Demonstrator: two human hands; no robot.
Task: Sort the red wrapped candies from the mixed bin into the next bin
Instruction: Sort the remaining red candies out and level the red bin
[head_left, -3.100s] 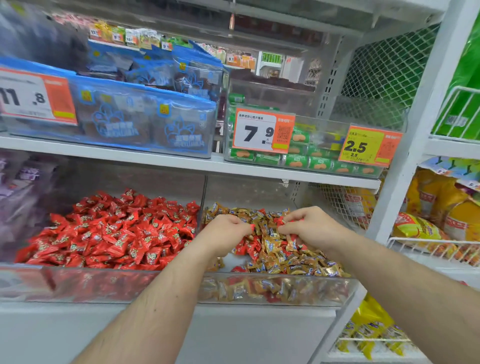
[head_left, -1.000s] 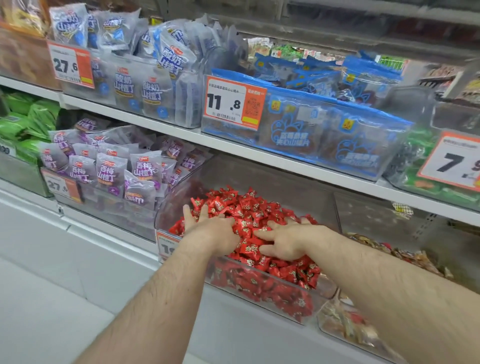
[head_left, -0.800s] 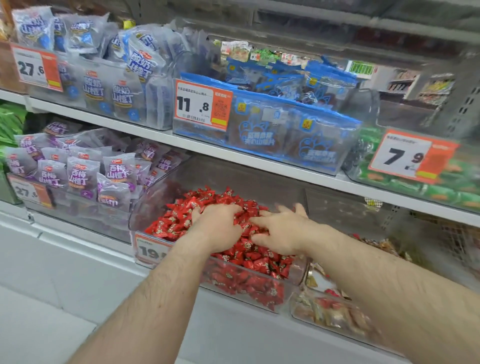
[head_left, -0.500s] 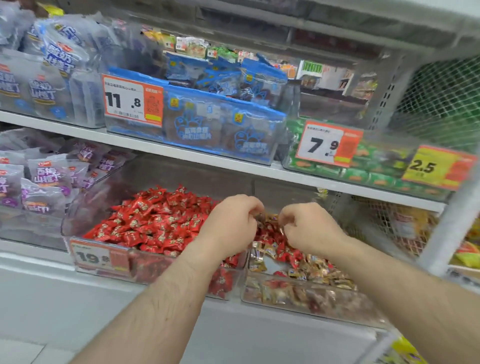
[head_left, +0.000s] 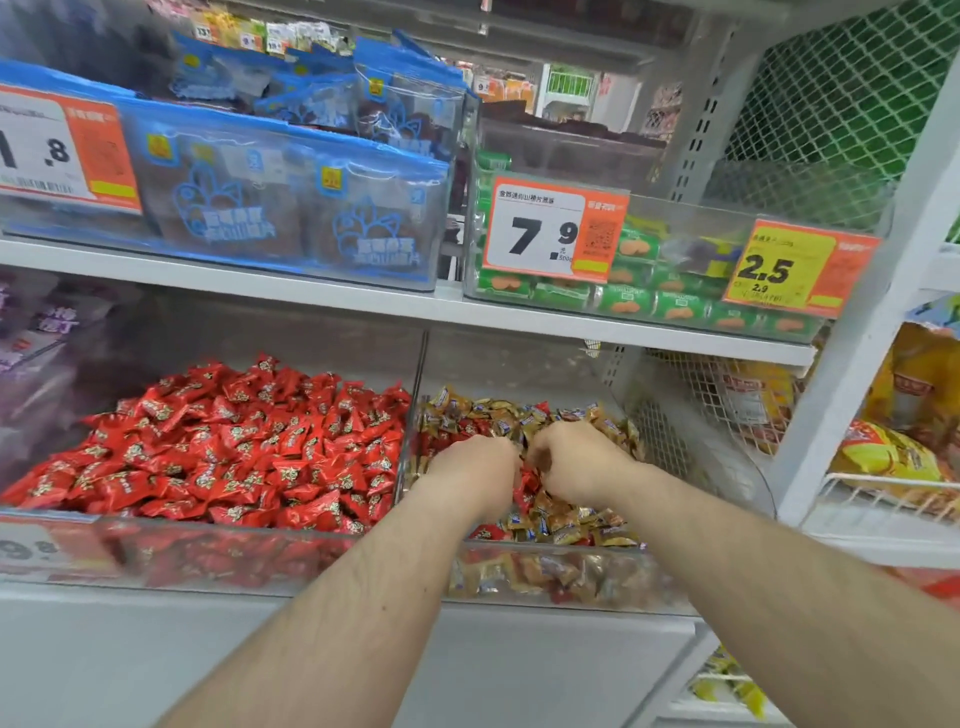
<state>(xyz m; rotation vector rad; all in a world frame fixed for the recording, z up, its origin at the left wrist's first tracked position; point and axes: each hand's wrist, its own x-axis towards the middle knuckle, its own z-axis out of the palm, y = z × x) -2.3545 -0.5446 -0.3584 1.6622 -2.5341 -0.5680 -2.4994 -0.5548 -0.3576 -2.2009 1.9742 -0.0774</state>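
Observation:
Both my hands are down in the mixed bin (head_left: 670, 577), a clear bin of gold-wrapped candies (head_left: 571, 522) with red wrapped candies (head_left: 525, 486) among them. My left hand (head_left: 475, 470) and my right hand (head_left: 579, 457) sit close together, backs up, fingers curled into the pile at the red wrappers between them. The fingertips are hidden. To the left, across a clear divider, stands the red bin (head_left: 218, 558), heaped with red candies (head_left: 249, 447).
The shelf above (head_left: 311, 293) overhangs both bins and carries blue snack bags (head_left: 291, 208) and green packs (head_left: 639, 301) behind price tags. A white mesh side panel (head_left: 691, 410) and a white upright post (head_left: 852, 364) close off the right.
My hands left the red bin, fingers spread over the red pile a second ago, and moved right to the mixed bin. Since half a second ago they have dropped lower into it.

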